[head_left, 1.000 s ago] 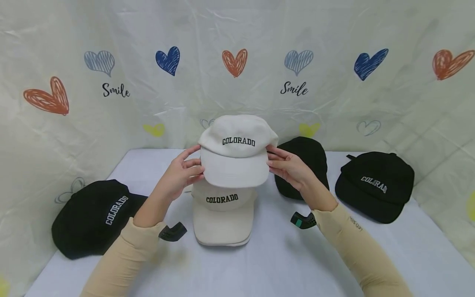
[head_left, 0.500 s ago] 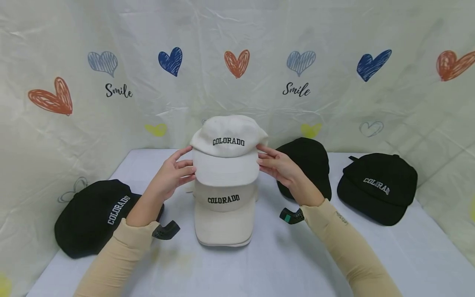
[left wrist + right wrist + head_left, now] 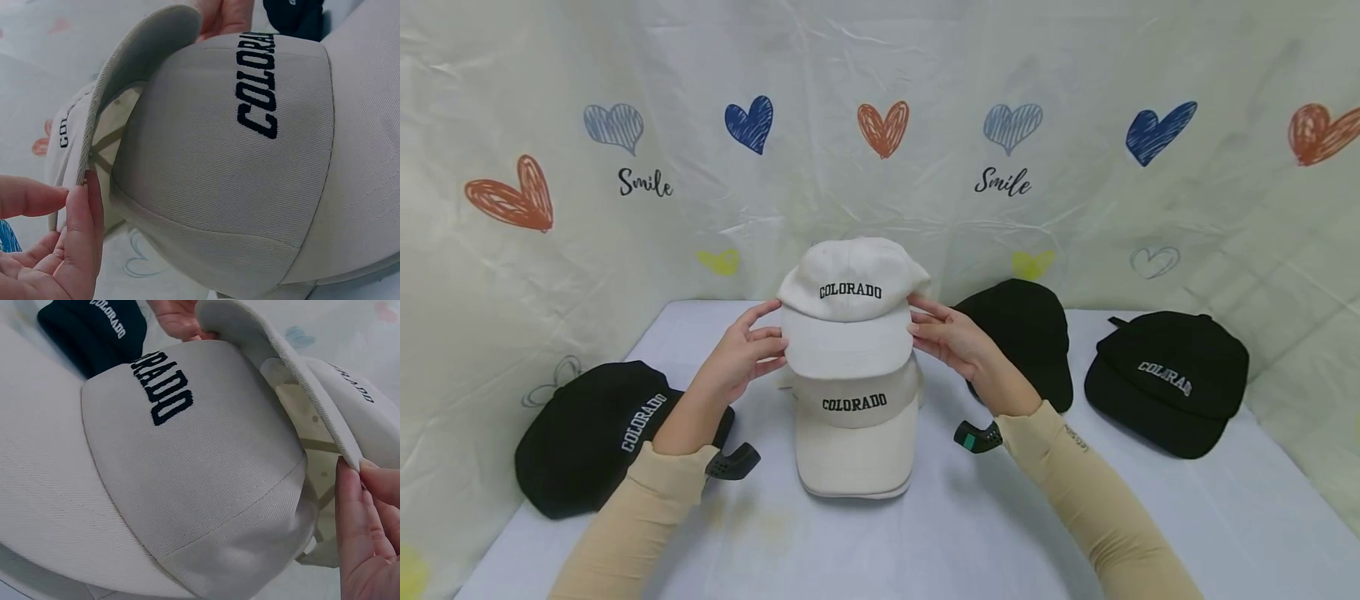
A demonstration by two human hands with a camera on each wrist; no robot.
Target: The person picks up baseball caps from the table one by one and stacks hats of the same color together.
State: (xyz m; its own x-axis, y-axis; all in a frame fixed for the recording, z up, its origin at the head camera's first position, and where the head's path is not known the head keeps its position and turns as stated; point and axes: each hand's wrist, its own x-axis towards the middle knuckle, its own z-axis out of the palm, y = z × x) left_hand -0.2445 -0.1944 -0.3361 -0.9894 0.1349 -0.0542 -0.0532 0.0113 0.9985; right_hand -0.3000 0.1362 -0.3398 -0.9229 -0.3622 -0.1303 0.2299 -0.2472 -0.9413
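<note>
A white baseball cap (image 3: 847,346) lettered COLORADO is held up between both hands, brim toward me. My left hand (image 3: 737,354) pinches one side of its brim between thumb and fingers, and my right hand (image 3: 958,343) pinches the opposite side. Just below, a cream COLORADO cap (image 3: 855,454) rests on the table, a second brim edge showing under its own. Both wrist views show the held brim (image 3: 94,125) tilted over the lower cap's crown (image 3: 206,450), with the underside of the held cap visible behind.
One black cap (image 3: 587,446) lies at the left, partly behind my left forearm. Two more stand at the right: a black cap (image 3: 1022,333) behind my right hand and a black COLORADO cap (image 3: 1168,379) farther out. A heart-printed sheet (image 3: 820,183) hangs behind the white table (image 3: 880,550).
Both hands have carried the held white cap leftward and slightly down, bringing it in line over the cream cap. The black caps keep their places.
</note>
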